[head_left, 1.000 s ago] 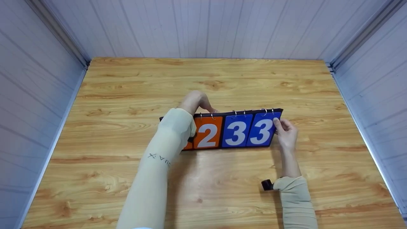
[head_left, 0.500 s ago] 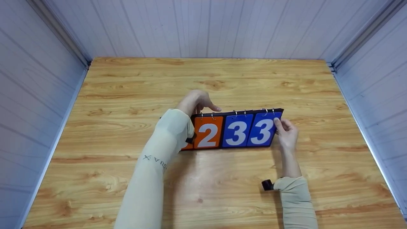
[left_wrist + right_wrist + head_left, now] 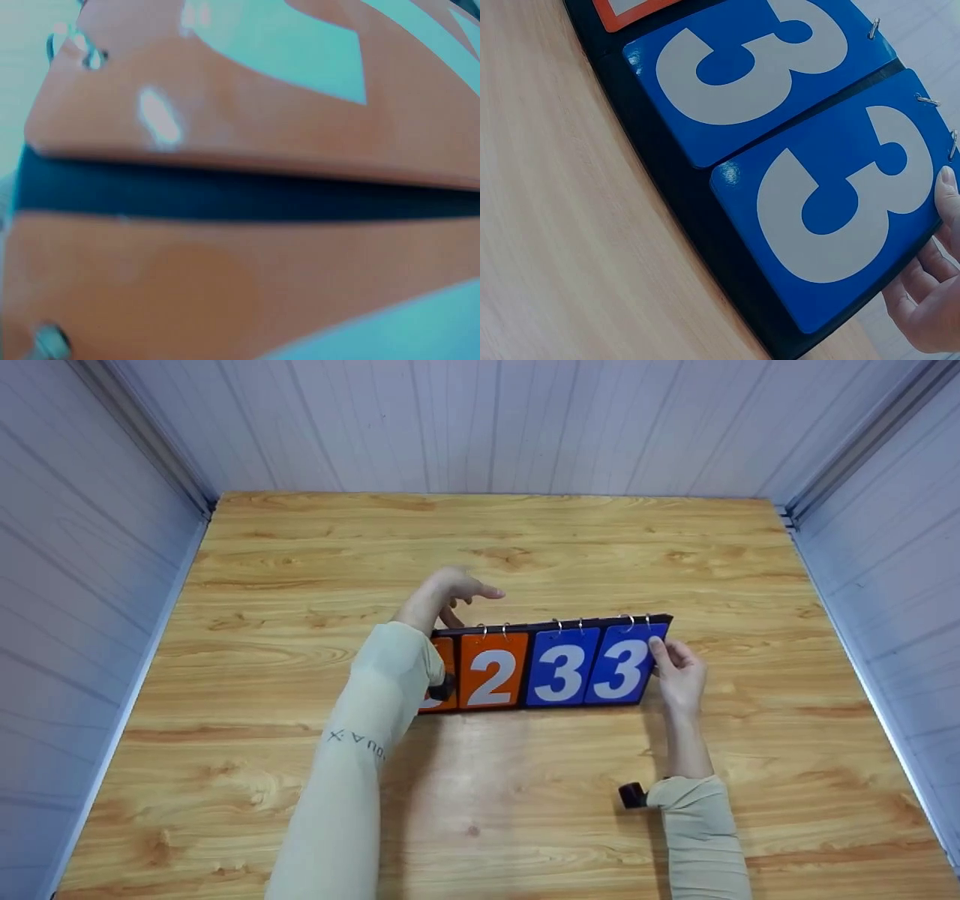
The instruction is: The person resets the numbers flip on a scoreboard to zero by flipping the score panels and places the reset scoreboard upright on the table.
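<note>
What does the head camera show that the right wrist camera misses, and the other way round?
Only the head view shows the whole black flip scoreboard standing on the wooden table, the orange card with a white 2, the left hand raised above the board's top edge with nothing in it, and the white panelled walls. Only the right wrist view shows, close up, the fingertips on the outer blue card's edge. Both show the two blue cards with white 3s, their metal rings and the right hand.
</note>
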